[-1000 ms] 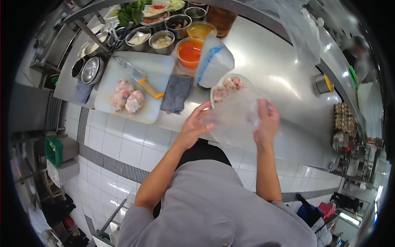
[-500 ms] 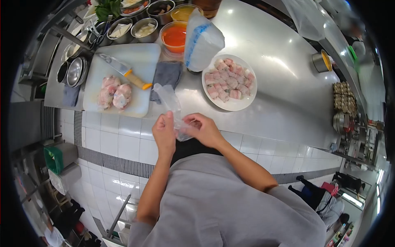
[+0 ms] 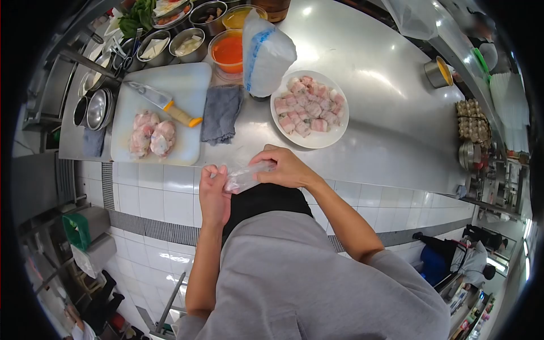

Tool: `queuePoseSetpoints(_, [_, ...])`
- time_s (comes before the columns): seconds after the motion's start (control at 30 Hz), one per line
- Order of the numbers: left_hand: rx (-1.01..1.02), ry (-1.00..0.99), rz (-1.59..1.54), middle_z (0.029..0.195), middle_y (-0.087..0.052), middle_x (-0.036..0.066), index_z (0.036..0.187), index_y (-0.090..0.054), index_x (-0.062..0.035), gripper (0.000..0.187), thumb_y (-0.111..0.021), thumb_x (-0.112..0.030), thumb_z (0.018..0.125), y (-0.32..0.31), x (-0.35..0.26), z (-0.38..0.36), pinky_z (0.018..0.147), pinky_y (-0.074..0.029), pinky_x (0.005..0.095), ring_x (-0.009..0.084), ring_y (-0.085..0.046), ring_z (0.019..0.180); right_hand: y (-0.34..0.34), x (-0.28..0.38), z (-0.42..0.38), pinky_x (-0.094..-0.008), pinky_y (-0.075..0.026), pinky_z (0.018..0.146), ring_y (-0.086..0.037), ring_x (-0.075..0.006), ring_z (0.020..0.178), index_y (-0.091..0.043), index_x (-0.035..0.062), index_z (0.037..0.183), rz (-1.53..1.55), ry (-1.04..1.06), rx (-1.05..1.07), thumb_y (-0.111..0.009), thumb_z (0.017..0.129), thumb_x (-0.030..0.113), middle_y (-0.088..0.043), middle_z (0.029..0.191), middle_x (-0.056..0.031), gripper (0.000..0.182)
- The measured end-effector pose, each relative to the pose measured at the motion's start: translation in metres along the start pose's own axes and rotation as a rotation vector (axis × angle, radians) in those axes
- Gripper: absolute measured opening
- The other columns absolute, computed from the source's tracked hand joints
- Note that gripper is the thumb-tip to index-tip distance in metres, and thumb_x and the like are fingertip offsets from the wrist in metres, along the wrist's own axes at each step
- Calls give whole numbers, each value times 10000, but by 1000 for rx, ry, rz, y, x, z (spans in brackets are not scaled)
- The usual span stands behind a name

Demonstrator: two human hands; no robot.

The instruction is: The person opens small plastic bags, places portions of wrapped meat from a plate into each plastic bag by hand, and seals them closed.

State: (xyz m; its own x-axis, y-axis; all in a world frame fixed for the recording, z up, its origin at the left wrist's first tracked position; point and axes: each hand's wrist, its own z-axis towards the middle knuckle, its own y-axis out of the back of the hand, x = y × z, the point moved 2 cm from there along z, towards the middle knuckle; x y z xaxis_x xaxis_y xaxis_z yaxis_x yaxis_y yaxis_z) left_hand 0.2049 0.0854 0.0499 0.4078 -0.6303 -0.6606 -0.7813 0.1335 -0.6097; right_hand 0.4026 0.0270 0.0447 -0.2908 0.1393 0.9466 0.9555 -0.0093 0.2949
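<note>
A thin clear plastic bag (image 3: 241, 179) is stretched between my two hands, in front of the counter's near edge. My left hand (image 3: 214, 190) pinches its left end with curled fingers. On its right end, the thumb and fingers of my right hand (image 3: 283, 167) are closed. Beyond my left hand lies a white cutting board (image 3: 192, 113) with two pale pink meat bundles (image 3: 163, 138) and a knife (image 3: 175, 110) with a yellow-ended handle. A white plate (image 3: 309, 141) of small rolled meat pieces (image 3: 310, 107) stands beyond my right hand.
Beside the board lies a folded grey cloth (image 3: 221, 113). A tall white bag (image 3: 266, 56) with blue print stands near a tub of orange-red liquid (image 3: 228, 51). Several metal bowls (image 3: 188, 45) line the back left. Egg trays (image 3: 473, 122) sit far right; other people are in the background.
The plastic bag, which stood up above my hands, is now drawn out sideways between them. My left hand has shifted slightly left and down. The view has moved slightly.
</note>
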Motion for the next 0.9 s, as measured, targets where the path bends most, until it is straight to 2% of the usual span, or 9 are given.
queuePoseSetpoints(0.17, [89,-50,388,839,-553,-4,939,-452,-100,195,-609,16,937,-13,11,-5,627,-471,244,84,-553,705,3,-13,9,-294,-448,728,-553,-164,724,-644,24,1008,48,-251,-110,-727,847,189,-626,933,-42,245])
queuePoseSetpoints(0.23, [-25,-45,497,818,-521,-18,938,-460,-93,228,-632,53,904,11,20,6,611,-436,217,60,-510,687,8,4,12,-282,-447,729,-556,-152,717,-573,47,1166,1292,-496,25,-711,896,205,-638,905,-55,342])
queuePoseSetpoints(0.27, [-24,-47,500,818,-521,-18,938,-460,-93,228,-632,53,904,19,17,9,611,-436,217,60,-510,687,16,3,8,-259,-442,721,-547,-105,712,-492,70,1247,1349,-430,218,-702,911,121,-598,838,-32,399])
queuePoseSetpoints(0.37, [-20,33,150,801,-495,-27,917,-472,-92,233,-649,55,882,9,10,10,603,-403,187,43,-480,682,13,5,0,-237,-433,701,-545,-68,716,-500,75,1208,690,-294,333,-691,876,5,-560,785,-6,390])
queuePoseSetpoints(0.47, [14,10,150,799,-491,-34,885,-487,-91,213,-636,62,877,-15,12,3,613,-391,195,61,-463,683,5,-4,10,-234,-401,593,-511,-65,623,-498,63,1185,781,-331,107,-676,810,-83,-510,690,22,440])
queuePoseSetpoints(0.57, [253,-187,459,782,-448,-43,842,-524,-67,176,-592,92,875,-16,26,2,619,-363,224,76,-420,670,-6,-23,19,-240,-364,515,-454,-69,537,-512,30,1159,901,-328,-224,-643,773,-112,-475,655,41,432])
queuePoseSetpoints(0.67, [-60,-355,1157,935,-511,46,932,-693,-19,232,-598,131,785,0,25,19,673,-403,269,162,-507,776,-18,-32,9,-231,-353,517,-443,-51,570,-564,14,1079,880,-336,-350,-613,756,-112,-476,662,47,350])
queuePoseSetpoints(0.83, [-61,-471,1379,1065,-524,173,1115,-674,-24,424,-560,147,744,-26,29,13,824,-481,395,339,-582,948,5,-22,-14,-210,-395,573,-478,-45,653,-633,54,1015,492,-291,-145,-736,822,35,-509,756,41,220])
queuePoseSetpoints(0.9, [-50,-490,1333,1081,-536,164,1183,-643,-35,482,-566,141,741,-19,30,10,889,-483,393,326,-580,1016,38,-28,-21,-308,-487,726,-587,-155,856,-661,55,1045,36,-102,-275,-759,838,155,-594,922,-43,250])
